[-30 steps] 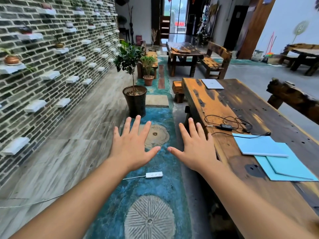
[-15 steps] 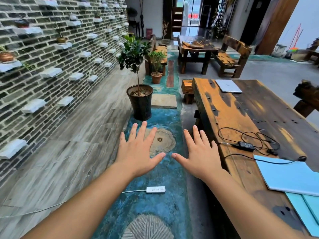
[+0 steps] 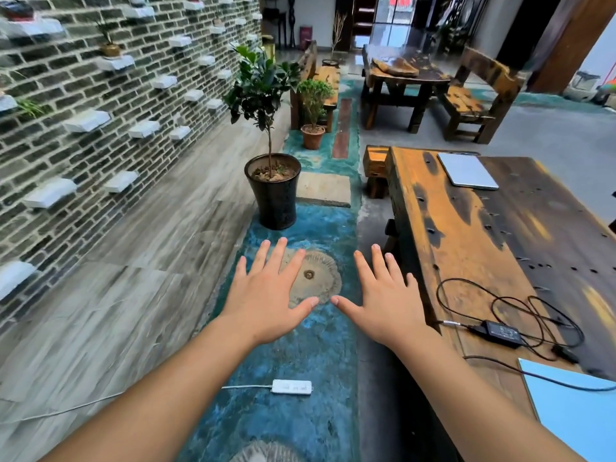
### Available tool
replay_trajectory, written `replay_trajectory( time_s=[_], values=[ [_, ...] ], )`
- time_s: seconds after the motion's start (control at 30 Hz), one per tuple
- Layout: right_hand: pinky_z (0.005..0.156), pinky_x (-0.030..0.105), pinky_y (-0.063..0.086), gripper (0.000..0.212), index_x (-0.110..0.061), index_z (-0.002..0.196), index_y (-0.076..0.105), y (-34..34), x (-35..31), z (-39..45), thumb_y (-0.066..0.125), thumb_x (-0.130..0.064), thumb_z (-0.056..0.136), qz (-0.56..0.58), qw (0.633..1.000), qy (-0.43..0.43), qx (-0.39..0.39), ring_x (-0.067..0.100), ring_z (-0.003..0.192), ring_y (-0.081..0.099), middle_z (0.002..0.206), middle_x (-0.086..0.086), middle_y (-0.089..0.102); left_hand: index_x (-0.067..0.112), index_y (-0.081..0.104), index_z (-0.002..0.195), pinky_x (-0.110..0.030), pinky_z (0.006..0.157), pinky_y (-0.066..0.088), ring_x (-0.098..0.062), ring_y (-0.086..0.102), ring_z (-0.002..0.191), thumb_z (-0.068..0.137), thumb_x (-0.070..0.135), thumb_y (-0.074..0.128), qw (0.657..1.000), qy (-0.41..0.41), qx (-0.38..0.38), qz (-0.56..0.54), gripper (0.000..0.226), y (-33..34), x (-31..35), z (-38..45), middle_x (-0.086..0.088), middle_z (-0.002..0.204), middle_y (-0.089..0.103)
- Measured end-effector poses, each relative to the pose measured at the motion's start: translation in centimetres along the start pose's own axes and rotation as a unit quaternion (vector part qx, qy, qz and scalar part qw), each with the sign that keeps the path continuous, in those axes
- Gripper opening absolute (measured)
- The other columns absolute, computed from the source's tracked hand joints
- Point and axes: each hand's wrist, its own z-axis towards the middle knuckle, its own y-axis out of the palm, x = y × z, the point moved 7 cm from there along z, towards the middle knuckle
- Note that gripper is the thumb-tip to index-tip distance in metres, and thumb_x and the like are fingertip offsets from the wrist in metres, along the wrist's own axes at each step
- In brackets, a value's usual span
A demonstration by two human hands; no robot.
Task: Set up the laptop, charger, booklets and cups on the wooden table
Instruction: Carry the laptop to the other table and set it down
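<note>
both hands out in front, palms down, fingers straight and spread, holding nothing. left hand (image 3: 266,295) hangs over the blue floor strip, left of the table (image 3: 466,248). right hand (image 3: 388,300) is just off the table's left edge, little finger lined up with that edge; can't tell if it touches.

on the table: laptop (image 3: 468,170) closed, flat, at the far end. charger (image 3: 503,333) brick near the near end, close to the left edge, its black cable (image 3: 520,303) looped loose beside it toward the far side. booklet (image 3: 580,411) light blue, at the table's near end, partly cut by the frame; one cable run lies across its far corner. cups not in view.

off the table: white power strip (image 3: 292,386) on the floor left of the table, cord running left. black plant pot (image 3: 275,191) on the floor further out, left of the table's far end. small stool (image 3: 376,168) against the table's far left corner.
</note>
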Motion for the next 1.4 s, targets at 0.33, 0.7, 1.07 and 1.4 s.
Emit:
replay_trajectory(
  time_s=[0.33,0.7,1.07,1.4],
  values=[
    [0.117,0.054,0.017,0.106,-0.035,0.155,-0.006,2.1,-3.5,13.2,0.005,-0.092,0.067,-0.017,0.999,0.020,-0.027,0.025,0.153,-0.003,0.166,0.001,-0.012,0.040,-0.003,0.153,-0.059,0.116,0.003,-0.025,-0.013,0.150,0.077,0.082,0.017,1.000,0.010,0.003,0.011,0.089,1.1,-8.0,14.1,0.001,0.164,-0.013],
    [0.118,0.053,0.016,0.105,-0.035,0.155,-0.007,2.9,-5.3,26.4,0.007,-0.092,0.068,0.005,0.998,0.046,-0.049,0.024,0.153,-0.002,0.166,0.001,-0.012,0.040,-0.005,0.153,-0.059,0.116,0.003,-0.025,-0.014,0.150,0.074,0.084,0.012,0.999,0.025,-0.024,0.007,0.092,1.6,-14.2,27.0,0.002,0.164,-0.014],
    [0.117,0.054,0.018,0.105,-0.036,0.155,-0.004,5.9,0.7,44.4,0.007,-0.093,0.068,0.027,0.998,0.022,-0.058,0.024,0.153,0.002,0.166,0.000,-0.010,0.042,-0.007,0.152,-0.059,0.117,0.005,-0.024,-0.014,0.150,0.072,0.086,0.011,0.999,0.001,-0.043,-0.002,0.093,5.5,-13.6,44.9,0.002,0.164,-0.015],
    [0.116,0.054,0.020,0.105,-0.036,0.155,-0.002,6.6,10.6,60.7,0.006,-0.093,0.067,0.014,0.997,0.004,-0.082,0.025,0.152,0.005,0.166,0.001,-0.007,0.042,-0.006,0.152,-0.059,0.117,0.005,-0.024,-0.013,0.150,0.073,0.085,0.012,0.996,-0.025,-0.081,-0.024,0.092,8.5,-8.9,61.7,0.003,0.164,-0.015]
  ],
)
